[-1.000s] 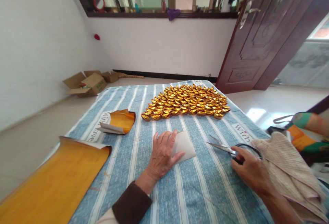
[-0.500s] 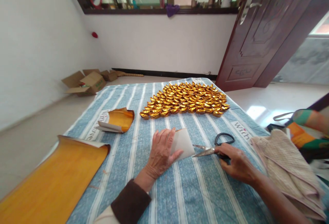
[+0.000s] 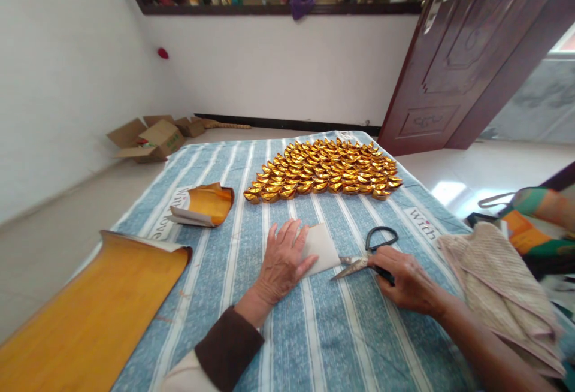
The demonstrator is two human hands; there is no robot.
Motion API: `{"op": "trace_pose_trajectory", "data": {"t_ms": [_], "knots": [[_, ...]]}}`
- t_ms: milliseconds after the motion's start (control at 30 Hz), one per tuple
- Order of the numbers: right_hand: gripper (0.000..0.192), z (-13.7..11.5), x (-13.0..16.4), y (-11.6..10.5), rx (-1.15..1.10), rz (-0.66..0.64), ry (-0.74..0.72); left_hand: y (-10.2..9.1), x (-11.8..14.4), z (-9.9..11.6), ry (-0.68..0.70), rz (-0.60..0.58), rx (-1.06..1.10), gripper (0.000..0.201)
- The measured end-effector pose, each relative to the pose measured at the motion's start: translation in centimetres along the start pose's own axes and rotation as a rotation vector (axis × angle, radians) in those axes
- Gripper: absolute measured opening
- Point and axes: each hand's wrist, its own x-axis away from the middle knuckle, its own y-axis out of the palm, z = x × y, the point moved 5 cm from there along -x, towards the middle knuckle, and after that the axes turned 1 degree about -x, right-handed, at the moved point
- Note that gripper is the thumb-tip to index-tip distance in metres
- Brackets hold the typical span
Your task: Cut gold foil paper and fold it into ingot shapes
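Note:
My left hand lies open on a small white sheet of paper, its fingers over the left part of the sheet. My right hand grips black-handled scissors whose blades stand apart. One blade reaches the paper's lower right corner; the other points left, just below that edge. Whether the paper lies between the blades I cannot tell. Beyond both hands, rows of folded shiny gold paper ingots stand close together.
A blue striped cloth covers the table. Curled gold sheets with pale backs, one small and one large, lie at left. A folded beige towel lies at right. Behind stand cardboard boxes and a brown door.
The scissors have shifted slightly left and turned, bringing a blade to the paper's corner. My left hand stays on the paper. The view has tilted down a little.

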Motion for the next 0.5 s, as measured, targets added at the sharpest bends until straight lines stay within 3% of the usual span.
{"op": "trace_pose_trajectory", "data": {"t_ms": [167,267,367,500], "knots": [[0.030,-0.1,-0.3,0.0,0.026,0.004,-0.045,-0.4,-0.1,0.8,-0.002,-0.078,0.026,0.024],[0.029,-0.1,-0.5,-0.1,0.061,0.007,-0.078,-0.2,0.2,1.5,0.079,-0.171,0.072,0.029],[0.027,-0.2,-0.7,-0.1,0.088,0.011,-0.112,0.7,0.7,1.8,0.147,-0.361,0.111,0.039],[0.022,-0.3,-0.8,-0.1,0.109,0.022,-0.138,2.0,1.0,1.4,0.105,-0.535,0.115,0.050]]}}
